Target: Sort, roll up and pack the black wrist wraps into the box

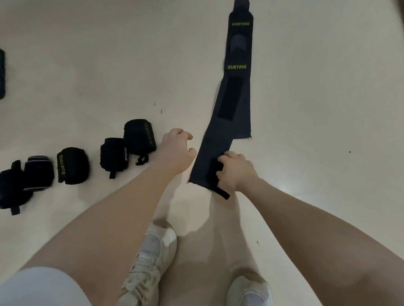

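Rolling stage: the near end of an unrolled wrist wrap (234, 99) is being started on the floor (322, 99).
Right hand (236, 172) pinches the wrap's near end; left hand (178, 151) hovers beside it, fingers loosely curled, holding nothing. Next, probably a tight, even roll toward the far end. Rolled wraps (73, 165) lie left.

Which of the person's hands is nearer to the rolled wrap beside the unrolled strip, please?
Left. The left hand hovers just right of that rolled wrap; the right hand is farther right, gripping the unrolled strip.
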A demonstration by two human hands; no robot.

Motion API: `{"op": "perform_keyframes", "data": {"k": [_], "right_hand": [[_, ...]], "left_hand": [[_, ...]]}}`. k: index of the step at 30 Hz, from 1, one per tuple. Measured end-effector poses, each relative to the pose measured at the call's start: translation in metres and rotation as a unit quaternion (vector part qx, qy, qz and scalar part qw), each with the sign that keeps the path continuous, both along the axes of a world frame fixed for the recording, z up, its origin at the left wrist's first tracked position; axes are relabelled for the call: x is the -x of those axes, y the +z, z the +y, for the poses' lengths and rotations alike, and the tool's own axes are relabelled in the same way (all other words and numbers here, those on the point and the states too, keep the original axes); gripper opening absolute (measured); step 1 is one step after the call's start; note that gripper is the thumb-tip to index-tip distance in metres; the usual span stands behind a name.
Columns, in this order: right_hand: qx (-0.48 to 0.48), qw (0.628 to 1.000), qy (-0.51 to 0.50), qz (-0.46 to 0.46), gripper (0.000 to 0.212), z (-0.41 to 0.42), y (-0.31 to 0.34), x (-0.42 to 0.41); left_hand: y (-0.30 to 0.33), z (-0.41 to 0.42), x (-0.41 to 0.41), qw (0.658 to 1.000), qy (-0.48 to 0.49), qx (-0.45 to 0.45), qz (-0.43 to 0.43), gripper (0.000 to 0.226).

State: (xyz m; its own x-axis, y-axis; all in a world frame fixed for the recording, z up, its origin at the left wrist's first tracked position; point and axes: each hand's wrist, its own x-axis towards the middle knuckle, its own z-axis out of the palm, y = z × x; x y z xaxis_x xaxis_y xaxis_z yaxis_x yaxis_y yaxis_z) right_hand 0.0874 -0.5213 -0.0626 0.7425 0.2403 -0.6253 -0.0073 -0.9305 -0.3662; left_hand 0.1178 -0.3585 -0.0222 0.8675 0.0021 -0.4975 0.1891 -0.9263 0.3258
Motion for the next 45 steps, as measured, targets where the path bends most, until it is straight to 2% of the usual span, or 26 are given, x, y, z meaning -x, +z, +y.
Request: {"op": "perform_keyframes", "data": {"k": [4, 7, 10, 14, 18, 22, 24, 26, 27, 31, 36, 37, 39, 41, 42, 44, 45], "right_hand": [[0.0, 0.994, -0.111, 0.014, 0.036, -0.006, 0.016, -0.028], [-0.013, 0.985, -0.169, -0.015, 0.036, -0.003, 0.023, -0.045], [-0.009, 0.981, -0.193, -0.023, 0.041, 0.008, 0.032, -0.055], [0.002, 0.978, -0.208, -0.017, 0.051, 0.024, 0.044, -0.063], [0.011, 0.976, -0.218, 0.011, 0.056, 0.025, 0.05, -0.06], [0.021, 0.969, -0.243, 0.03, 0.053, 0.009, 0.032, -0.069], [0.019, 0.962, -0.272, 0.011, 0.04, -0.001, 0.014, -0.079], [0.032, 0.956, -0.292, -0.003, 0.02, -0.01, -0.006, -0.092], [0.031, 0.951, -0.307, -0.002, 0.018, -0.013, -0.017, -0.097], [-0.019, 0.924, -0.383, -0.013, 0.03, -0.014, -0.036, -0.11], [-0.094, 0.887, -0.451, -0.016, 0.036, -0.016, -0.038, -0.116], [-0.102, 0.886, -0.452, -0.011, 0.04, -0.019, -0.037, -0.116], [-0.104, 0.906, -0.41, -0.012, 0.047, -0.023, -0.035, -0.115], [-0.069, 0.941, -0.331, -0.016, 0.047, -0.022, -0.035, -0.11], [-0.051, 0.952, -0.301, -0.021, 0.046, -0.019, -0.035, -0.107], [-0.047, 0.956, -0.288, -0.022, 0.046, -0.014, -0.037, -0.104], [-0.062, 0.951, -0.303, -0.01, 0.047, -0.012, -0.036, -0.103]], "left_hand": [[0.013, 0.004, -0.042, 0.999, -0.05, 0.005, 0.003, 0.042], [0.014, -0.001, -0.074, 0.997, -0.059, 0.044, -0.009, 0.043], [0.013, -0.006, -0.091, 0.992, -0.084, 0.091, 0.01, 0.045], [0.014, -0.006, -0.102, 0.983, -0.041, 0.163, 0.071, 0.045], [0.01, -0.008, -0.101, 0.972, -0.026, 0.187, 0.141, 0.047], [-0.015, -0.017, -0.106, 0.963, 0.032, 0.184, 0.194, 0.05], [-0.031, -0.025, -0.106, 0.963, 0.041, 0.168, 0.209, 0.05], [-0.047, -0.032, -0.106, 0.969, 0.044, 0.151, 0.189, 0.049], [-0.055, -0.036, -0.107, 0.97, 0.053, 0.159, 0.174, 0.048], [-0.076, -0.052, -0.109, 0.969, 0.083, 0.175, 0.151, 0.036], [-0.08, -0.062, -0.102, 0.973, 0.04, 0.153, 0.166, 0.05], [-0.081, -0.063, -0.102, 0.976, 0.034, 0.139, 0.166, 0.05], [-0.082, -0.063, -0.104, 0.975, 0.056, 0.131, 0.169, 0.046], [-0.079, -0.066, -0.108, 0.953, 0.163, 0.181, 0.182, 0.04], [-0.075, -0.069, -0.11, 0.923, 0.236, 0.225, 0.205, 0.038], [-0.067, -0.071, -0.114, 0.862, 0.33, 0.288, 0.256, 0.037], [-0.064, -0.072, -0.115, 0.854, 0.332, 0.294, 0.272, 0.039]]}}
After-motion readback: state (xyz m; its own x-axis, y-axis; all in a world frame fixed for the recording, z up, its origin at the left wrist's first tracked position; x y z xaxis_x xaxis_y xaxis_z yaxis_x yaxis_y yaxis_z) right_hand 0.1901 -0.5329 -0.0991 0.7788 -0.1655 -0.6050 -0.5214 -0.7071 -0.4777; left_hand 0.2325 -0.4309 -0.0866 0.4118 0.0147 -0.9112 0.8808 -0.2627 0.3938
